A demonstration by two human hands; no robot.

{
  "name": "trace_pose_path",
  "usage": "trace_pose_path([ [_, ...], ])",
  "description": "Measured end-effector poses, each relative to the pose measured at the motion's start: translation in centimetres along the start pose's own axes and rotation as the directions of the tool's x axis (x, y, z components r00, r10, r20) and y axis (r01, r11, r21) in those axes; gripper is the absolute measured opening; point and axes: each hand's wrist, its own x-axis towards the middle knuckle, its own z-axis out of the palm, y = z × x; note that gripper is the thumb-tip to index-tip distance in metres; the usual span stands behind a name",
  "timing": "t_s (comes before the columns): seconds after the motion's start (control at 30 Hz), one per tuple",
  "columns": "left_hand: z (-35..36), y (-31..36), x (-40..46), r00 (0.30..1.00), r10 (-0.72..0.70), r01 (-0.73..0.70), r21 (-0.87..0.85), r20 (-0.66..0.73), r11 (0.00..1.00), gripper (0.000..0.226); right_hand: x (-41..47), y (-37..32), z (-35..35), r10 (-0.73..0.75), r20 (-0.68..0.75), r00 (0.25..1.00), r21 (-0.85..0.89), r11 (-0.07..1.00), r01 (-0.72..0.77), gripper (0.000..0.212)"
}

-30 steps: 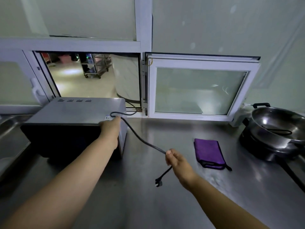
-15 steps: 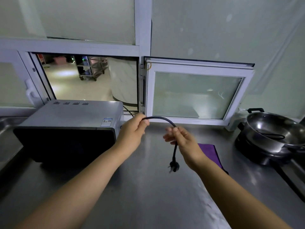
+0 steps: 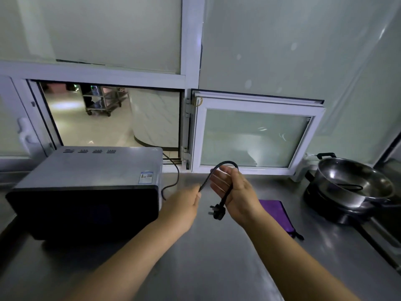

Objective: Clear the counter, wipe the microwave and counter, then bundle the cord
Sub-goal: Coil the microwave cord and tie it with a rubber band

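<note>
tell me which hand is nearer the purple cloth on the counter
Right. The right hand is raised just left of and above the purple cloth, holding the cord near its plug. The left hand pinches the cord farther left, beside the microwave.

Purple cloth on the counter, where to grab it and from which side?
Take the purple cloth at its near end, where the folded layers bunch and a small dark tab sticks out. It lies flat on the steel counter, so pinch from above with the right hand, which is closest but currently holds the cord.
</note>
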Motion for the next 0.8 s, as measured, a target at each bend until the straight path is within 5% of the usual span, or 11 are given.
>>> trace_pose_path([
  [0.23, 0.5, -0.2, -0.3, 0.976, 0.218, -0.217, 0.187, 0.017, 0.958, 0.022, -0.3, 1.0, 2.4, -0.069, -0.159, 0.985, -0.106, 0.993, 0.053, 0.019],
  [0.5, 1.0, -4.0, -0.1, 0.973, 0.202, -0.173, -0.229, 0.109, 0.958, 0.015, 0.0, -0.1, 2.7, -0.023, -0.232, 0.972, 0.056, 0.998, 0.037, 0.02],
  [0.63, 1.3, -7.5, 0.0, 0.963, 0.224, -0.201, -0.149, 0.153, 0.968, 0.014, 0.4, -1.5, 1.6, -0.074, -0.218, 0.973, 0.078, 0.993, 0.093, 0.025],
  [0.8, -0.5, -9.0, 1.6, 0.983, 0.181, -0.181, -0.15, -0.011, 0.972, 0.006, 0.8, -2.1, 0.1, -0.194, -0.151, 0.969, -0.334, 0.933, 0.135, 0.022],
])
